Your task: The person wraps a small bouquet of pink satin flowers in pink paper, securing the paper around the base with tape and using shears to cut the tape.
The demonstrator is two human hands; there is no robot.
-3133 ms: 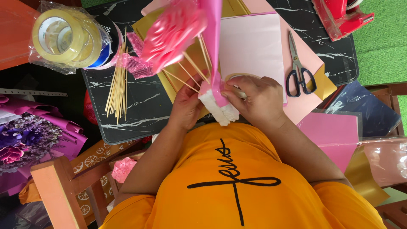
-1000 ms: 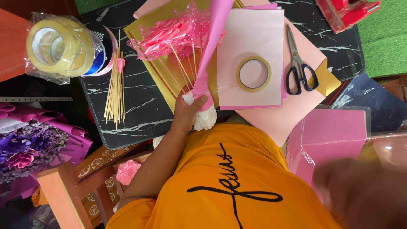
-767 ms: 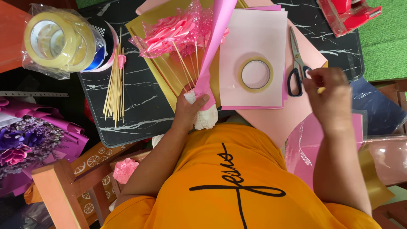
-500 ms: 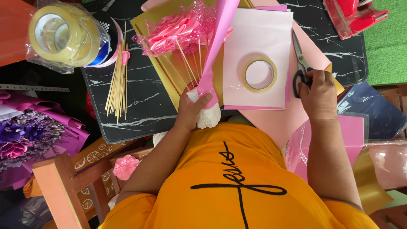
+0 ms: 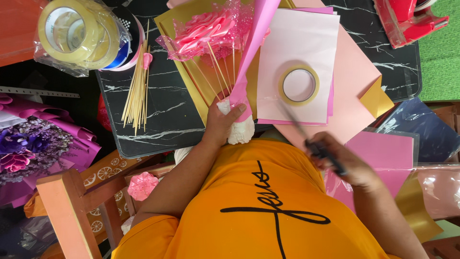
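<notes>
My left hand (image 5: 221, 123) grips the base of a bouquet at the table's near edge: a white wad (image 5: 242, 130) around thin sticks, with a pink paper wrap (image 5: 253, 48) rising from it. The sticks carry pink ribbon flowers (image 5: 203, 29) in pink netting. My right hand (image 5: 346, 165) is off the table's near edge, over my orange shirt, shut on black-handled scissors (image 5: 311, 144). The scissors are blurred, blades pointing up-left toward the bouquet base. A roll of tape (image 5: 299, 85) lies on a pale pink sheet (image 5: 299, 33).
The black marble-patterned table (image 5: 163, 120) holds loose wooden skewers (image 5: 136, 86), gold and pink paper sheets, bagged large tape rolls (image 5: 76, 33) at far left and a red tape dispenser (image 5: 407, 21) at far right. A purple bouquet (image 5: 28, 144) and a wooden chair (image 5: 72, 201) stand left.
My right hand reached to the scissors lying on the paper at the right, picked them up and drew them back toward my body. My left hand kept its hold on the bouquet base.
</notes>
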